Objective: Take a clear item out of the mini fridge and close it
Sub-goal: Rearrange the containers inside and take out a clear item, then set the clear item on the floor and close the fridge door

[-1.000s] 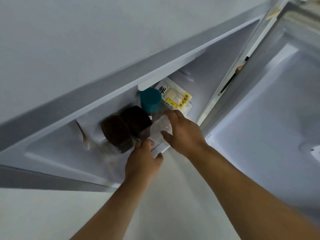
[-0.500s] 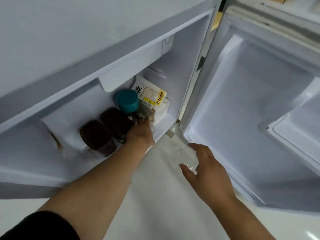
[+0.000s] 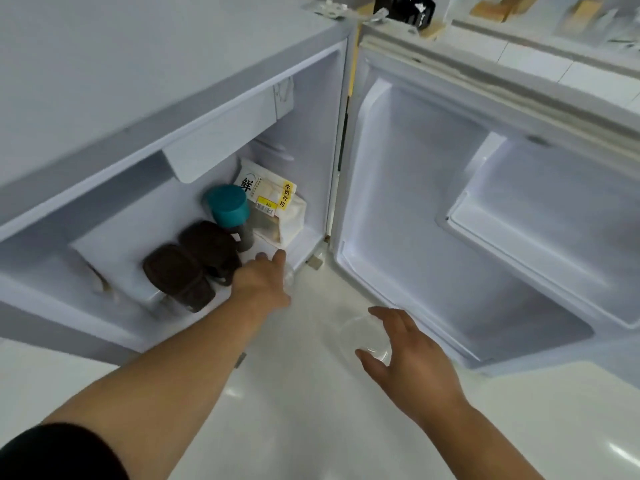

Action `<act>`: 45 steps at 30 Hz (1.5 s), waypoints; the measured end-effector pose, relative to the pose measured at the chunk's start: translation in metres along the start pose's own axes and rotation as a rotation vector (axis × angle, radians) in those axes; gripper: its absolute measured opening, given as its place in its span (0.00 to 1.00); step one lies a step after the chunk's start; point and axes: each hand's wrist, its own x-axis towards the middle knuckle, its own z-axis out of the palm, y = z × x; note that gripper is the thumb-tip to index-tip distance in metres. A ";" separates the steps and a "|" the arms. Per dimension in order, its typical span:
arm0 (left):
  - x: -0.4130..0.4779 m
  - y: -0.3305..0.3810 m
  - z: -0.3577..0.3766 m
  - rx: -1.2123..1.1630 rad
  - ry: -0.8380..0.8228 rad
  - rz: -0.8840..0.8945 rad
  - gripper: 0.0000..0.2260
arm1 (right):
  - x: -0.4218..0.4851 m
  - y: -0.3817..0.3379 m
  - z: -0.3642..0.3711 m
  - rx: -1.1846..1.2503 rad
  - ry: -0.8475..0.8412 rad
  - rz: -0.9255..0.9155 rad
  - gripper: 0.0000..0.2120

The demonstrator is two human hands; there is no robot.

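Note:
The white mini fridge [image 3: 166, 84] stands open, its door [image 3: 415, 209] swung out to the right. My right hand [image 3: 412, 362] is low over the floor in front of the door, fingers curved around a clear round container [image 3: 363, 336]. My left hand [image 3: 263, 280] reaches to the front edge of the fridge's bottom shelf [image 3: 301, 247], fingers bent down over a faint clear shape [image 3: 289, 273]. Whether it grips that shape is unclear.
On the shelf stand two dark-lidded jars [image 3: 173, 271] [image 3: 207, 242], a teal-capped bottle [image 3: 228, 206] and a white bread bag [image 3: 277, 209] at the right wall. The door's inner bin [image 3: 536, 244] juts out at right. Pale floor [image 3: 294, 410] lies below.
My right hand has drawn the clear container out of the fridge and down toward the floor. My left hand has stayed at the shelf's front edge. The view has pulled back and up.

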 end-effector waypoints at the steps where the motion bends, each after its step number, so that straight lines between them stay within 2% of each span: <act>1: -0.017 0.004 -0.003 0.027 0.036 0.036 0.37 | -0.003 -0.001 -0.004 -0.015 -0.009 0.013 0.32; 4: -0.075 0.013 -0.016 0.030 0.153 0.113 0.41 | -0.006 -0.007 -0.017 -0.033 -0.029 0.019 0.33; 6: -0.115 0.016 -0.023 0.022 0.169 0.134 0.43 | -0.009 -0.016 -0.026 -0.031 -0.056 0.002 0.33; 11: -0.205 0.005 -0.020 -0.259 -0.003 0.123 0.44 | -0.029 -0.044 -0.032 -0.028 -0.133 -0.101 0.32; 18: -0.289 -0.056 0.009 -0.340 -0.009 0.029 0.43 | -0.065 -0.107 -0.003 -0.055 -0.230 -0.264 0.31; 25: -0.311 -0.162 0.054 -0.331 0.005 -0.099 0.41 | -0.066 -0.184 0.055 -0.086 -0.325 -0.364 0.30; 31: -0.312 -0.230 0.110 -0.369 -0.062 -0.168 0.41 | -0.057 -0.247 0.120 -0.105 -0.376 -0.380 0.29; 37: -0.295 -0.259 0.156 -0.375 -0.123 -0.165 0.40 | -0.046 -0.271 0.174 -0.122 -0.420 -0.347 0.29; 45: -0.285 -0.266 0.187 -0.299 -0.171 -0.141 0.41 | -0.047 -0.271 0.206 -0.145 -0.476 -0.334 0.29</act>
